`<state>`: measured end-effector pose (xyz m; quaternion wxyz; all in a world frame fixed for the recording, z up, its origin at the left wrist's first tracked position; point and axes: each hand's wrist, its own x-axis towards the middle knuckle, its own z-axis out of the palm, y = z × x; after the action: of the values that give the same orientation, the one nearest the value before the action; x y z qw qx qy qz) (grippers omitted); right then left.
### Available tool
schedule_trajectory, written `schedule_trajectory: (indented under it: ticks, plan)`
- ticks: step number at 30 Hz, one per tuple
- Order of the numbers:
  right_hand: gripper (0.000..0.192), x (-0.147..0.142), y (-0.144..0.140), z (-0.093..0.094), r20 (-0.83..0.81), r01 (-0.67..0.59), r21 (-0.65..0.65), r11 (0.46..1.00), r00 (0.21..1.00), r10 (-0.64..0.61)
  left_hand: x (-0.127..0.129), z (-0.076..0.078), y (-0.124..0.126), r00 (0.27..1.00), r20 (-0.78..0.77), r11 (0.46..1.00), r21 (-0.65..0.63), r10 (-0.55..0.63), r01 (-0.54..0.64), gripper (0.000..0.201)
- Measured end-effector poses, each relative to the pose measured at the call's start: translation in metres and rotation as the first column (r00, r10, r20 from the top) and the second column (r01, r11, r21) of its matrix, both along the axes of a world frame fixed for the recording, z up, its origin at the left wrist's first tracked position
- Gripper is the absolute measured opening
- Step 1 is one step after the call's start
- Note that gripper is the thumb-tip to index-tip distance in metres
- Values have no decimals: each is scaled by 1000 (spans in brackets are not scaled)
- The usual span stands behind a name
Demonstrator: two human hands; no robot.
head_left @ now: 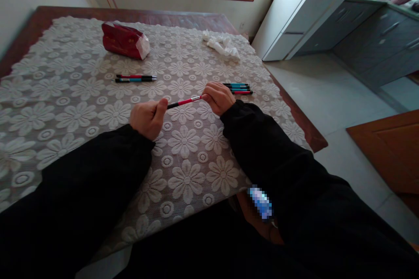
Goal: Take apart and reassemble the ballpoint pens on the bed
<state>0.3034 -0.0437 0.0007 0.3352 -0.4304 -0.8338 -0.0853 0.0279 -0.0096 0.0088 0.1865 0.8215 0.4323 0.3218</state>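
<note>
Fingers [161, 111] of the left hand [148, 118] curl closed round the black end of a red-and-black pen [185, 101]. The right hand [218, 97] is closed too, pinching the other end, so the pen spans the gap between both hands over the lace tablecloth [186, 178]. Just beside the right hand, partly hidden by it, lies a row of pens [241, 87]. Two pens [134, 80] lie farther left; beyond them sits a red pouch [121, 41]. Crumpled white material [225, 50] lies far right.
</note>
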Motion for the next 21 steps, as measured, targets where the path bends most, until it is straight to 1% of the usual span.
schedule_trajectory:
  ticks: [3,6,11,17,21]
  plan:
    - [48,-6,-3,0,-54,12,-37,999,998,-14,0,-3,4,992,123,998,-59,38,-31,56]
    - [48,-8,-4,0,-37,5,-41,999,999,-7,0,-5,9,970,230,992,-112,82,-57,58]
    - [44,-7,-2,-3,8,-43,-11,999,999,43,0,-4,11,962,258,991,-117,89,-60,58]
    - [38,-8,-1,-5,65,-100,-22,995,993,101,0,-3,12,929,362,975,-224,75,9,56]
    - [35,-8,0,-5,94,-88,-22,996,991,90,0,0,11,937,338,978,-210,88,-16,56]
